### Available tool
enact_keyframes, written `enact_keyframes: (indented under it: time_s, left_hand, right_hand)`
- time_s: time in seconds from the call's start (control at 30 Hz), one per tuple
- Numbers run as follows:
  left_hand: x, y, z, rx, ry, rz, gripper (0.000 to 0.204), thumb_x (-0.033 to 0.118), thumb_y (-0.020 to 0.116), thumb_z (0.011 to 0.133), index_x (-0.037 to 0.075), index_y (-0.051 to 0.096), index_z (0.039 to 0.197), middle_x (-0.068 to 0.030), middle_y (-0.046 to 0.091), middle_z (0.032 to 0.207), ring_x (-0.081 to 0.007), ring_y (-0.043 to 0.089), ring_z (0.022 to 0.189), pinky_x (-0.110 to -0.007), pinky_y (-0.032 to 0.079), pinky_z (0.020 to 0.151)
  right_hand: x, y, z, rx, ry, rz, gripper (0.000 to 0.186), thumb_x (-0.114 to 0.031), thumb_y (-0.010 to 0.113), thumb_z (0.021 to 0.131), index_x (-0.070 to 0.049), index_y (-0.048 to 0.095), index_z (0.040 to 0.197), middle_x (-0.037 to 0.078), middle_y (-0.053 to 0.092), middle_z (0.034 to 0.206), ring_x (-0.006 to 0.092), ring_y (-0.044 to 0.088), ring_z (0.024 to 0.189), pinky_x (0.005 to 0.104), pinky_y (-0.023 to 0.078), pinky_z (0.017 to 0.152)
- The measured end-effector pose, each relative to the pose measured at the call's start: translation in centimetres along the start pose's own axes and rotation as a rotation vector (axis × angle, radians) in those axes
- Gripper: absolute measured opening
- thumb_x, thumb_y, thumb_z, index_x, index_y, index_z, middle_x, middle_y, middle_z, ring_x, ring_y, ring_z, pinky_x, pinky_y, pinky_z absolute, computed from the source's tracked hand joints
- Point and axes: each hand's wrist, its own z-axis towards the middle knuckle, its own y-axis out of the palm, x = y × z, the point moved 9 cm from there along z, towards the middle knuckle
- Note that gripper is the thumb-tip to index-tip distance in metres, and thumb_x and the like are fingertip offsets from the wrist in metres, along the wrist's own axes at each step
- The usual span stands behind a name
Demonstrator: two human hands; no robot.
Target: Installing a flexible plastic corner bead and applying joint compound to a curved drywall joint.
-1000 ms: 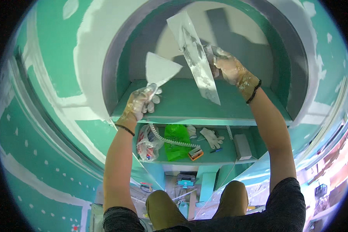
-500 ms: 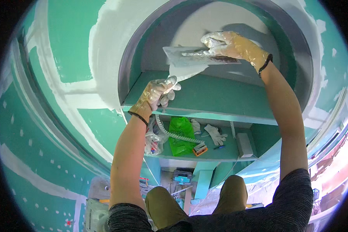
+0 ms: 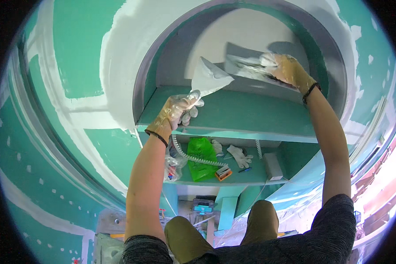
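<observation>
Both my hands wear plaster-smeared work gloves. My left hand (image 3: 182,108) is closed round the handle of a putty knife (image 3: 210,77), its wide blade tilted up and carrying pale filler. To the right, my right hand (image 3: 288,70) grips a flat plastering trowel (image 3: 246,68), whose blade is blurred and points left toward the putty knife. A gap separates the two tools. Both are held in front of the arched niche (image 3: 171,66), above its green shelf (image 3: 233,108).
On the lower shelf lie a green bag (image 3: 201,160), white gloves (image 3: 240,156), an orange-edged box (image 3: 223,173), a white plastic strip (image 3: 193,157), a clear bag (image 3: 175,165) and a pale block (image 3: 273,167). A toolbox (image 3: 203,205) stands below. Green wallboard (image 3: 77,48) with filled seams surrounds the niche.
The trowel has moved right and away from the putty knife, which it overlapped before. The putty knife's blade has turned upward, showing more of its face. My left hand has barely shifted.
</observation>
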Motion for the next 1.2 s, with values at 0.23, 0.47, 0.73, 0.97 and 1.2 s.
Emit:
enact_keyframes:
  time_s: [0.23, 0.47, 0.73, 0.97, 1.2]
  left_hand:
    - [0.0, -1.6, 0.4, 0.059, 0.167, -0.118, 0.037, 0.034, 0.073, 0.094, 0.003, 0.071, 0.116, -0.0037, 0.066, 0.080, -0.0091, 0.049, 0.052, -0.025, 0.036, 0.046]
    - [0.3, -1.9, 0.7, 0.119, 0.249, -0.042, 0.035, 0.024, 0.067, 0.096, 0.004, 0.068, 0.125, -0.0003, 0.065, 0.085, -0.0075, 0.051, 0.057, -0.024, 0.040, 0.051]
    - [-0.2, -2.7, 1.0, 0.226, 0.276, -0.079, 0.036, 0.019, 0.069, 0.095, 0.006, 0.068, 0.128, 0.0001, 0.066, 0.088, -0.0079, 0.052, 0.060, -0.024, 0.042, 0.052]
    - [0.6, -2.2, 0.5, 0.301, 0.317, 0.016, 0.036, 0.015, 0.071, 0.093, 0.006, 0.068, 0.128, 0.0008, 0.071, 0.095, -0.0062, 0.054, 0.066, -0.022, 0.041, 0.057]
    - [0.6, -1.7, 0.6, 0.171, 0.381, -0.032, 0.046, -0.001, 0.069, 0.081, -0.003, 0.066, 0.126, -0.0034, 0.067, 0.099, -0.0119, 0.059, 0.083, -0.026, 0.048, 0.077]
  right_hand:
    - [3.1, 2.4, -7.5, -0.159, 0.625, 0.993, 0.024, -0.031, 0.060, 0.101, -0.008, 0.068, 0.104, 0.005, 0.065, 0.075, 0.0161, 0.060, 0.052, 0.0318, 0.050, 0.048]
    - [-3.9, 6.0, -11.6, 0.096, 0.451, 2.249, 0.035, -0.034, 0.063, 0.102, -0.005, 0.059, 0.121, 0.004, 0.067, 0.092, 0.0095, 0.062, 0.067, 0.0218, 0.051, 0.049]
    - [-12.5, 1.4, -11.5, -0.414, 0.411, 1.452, 0.047, -0.038, 0.068, 0.093, -0.007, 0.064, 0.129, 0.007, 0.070, 0.100, 0.0094, 0.063, 0.075, 0.0222, 0.050, 0.054]
    - [-15.6, 1.2, -6.6, -0.473, 0.014, 0.665, 0.052, -0.048, 0.070, 0.086, -0.008, 0.072, 0.120, 0.015, 0.074, 0.109, 0.0262, 0.069, 0.097, 0.0376, 0.053, 0.093]
    - [-14.5, 1.3, -5.6, -0.284, -0.033, 0.485, 0.032, -0.039, 0.058, 0.090, -0.011, 0.068, 0.081, 0.009, 0.064, 0.066, 0.0222, 0.064, 0.063, 0.0396, 0.050, 0.061]
